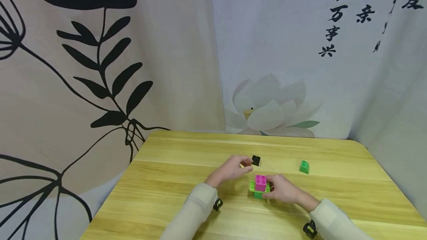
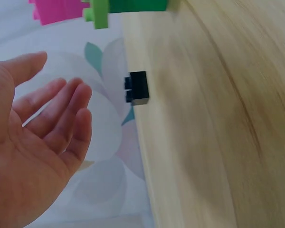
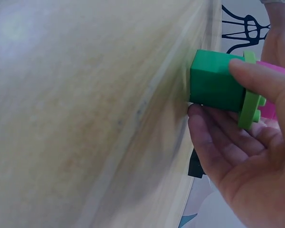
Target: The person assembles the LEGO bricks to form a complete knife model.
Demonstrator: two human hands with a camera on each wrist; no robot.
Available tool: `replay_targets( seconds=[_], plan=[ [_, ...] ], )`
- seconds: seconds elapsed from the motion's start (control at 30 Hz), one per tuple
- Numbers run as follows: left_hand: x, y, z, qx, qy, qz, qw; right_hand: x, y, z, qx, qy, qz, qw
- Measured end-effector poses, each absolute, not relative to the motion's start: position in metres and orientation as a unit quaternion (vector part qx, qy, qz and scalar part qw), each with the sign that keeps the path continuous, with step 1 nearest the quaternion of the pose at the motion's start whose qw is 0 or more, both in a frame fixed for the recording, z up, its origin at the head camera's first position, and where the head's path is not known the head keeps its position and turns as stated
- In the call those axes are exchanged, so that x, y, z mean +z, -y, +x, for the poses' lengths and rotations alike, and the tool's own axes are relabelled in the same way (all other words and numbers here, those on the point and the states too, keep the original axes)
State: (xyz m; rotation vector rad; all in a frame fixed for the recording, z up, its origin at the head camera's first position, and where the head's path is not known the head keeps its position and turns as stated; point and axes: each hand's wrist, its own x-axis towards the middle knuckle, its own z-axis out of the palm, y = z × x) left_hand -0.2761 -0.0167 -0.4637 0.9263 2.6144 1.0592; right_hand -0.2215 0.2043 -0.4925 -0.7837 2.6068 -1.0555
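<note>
Near the front middle of the table stands a small stack of toy building bricks: a pink brick [image 1: 260, 181] on a lime green plate [image 1: 252, 186], over a darker green brick [image 3: 216, 80]. My right hand [image 1: 282, 189] grips this stack from the right, its thumb on the green side and its fingers around the far side. Left of the stack and slightly behind it, my left hand [image 1: 231, 167] hovers with loosely bent fingers and an empty palm. Just beyond its fingertips in the head view lies a black brick [image 1: 255, 160], its studs showing in the left wrist view.
A loose green brick [image 1: 304, 167] with a sloped side sits farther right on the wooden table [image 1: 353, 180]. Behind the table's back edge hangs a printed curtain [image 1: 180, 66] with plants, a lotus and writing.
</note>
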Motion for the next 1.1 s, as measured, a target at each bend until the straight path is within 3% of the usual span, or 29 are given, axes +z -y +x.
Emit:
replay_targets(
  seconds=[0.53, 1.1],
  plan=[
    [-0.487, -0.007, -0.311, 0.263, -0.919, 0.278, 0.088, -0.492, -0.206, -0.221, -0.364, -0.885, -0.263, 0.124],
    [-0.499, -0.022, -0.324, 0.254, -0.920, 0.276, 0.111, -0.492, -0.205, -0.221, -0.362, -0.886, -0.265, 0.117]
  ],
)
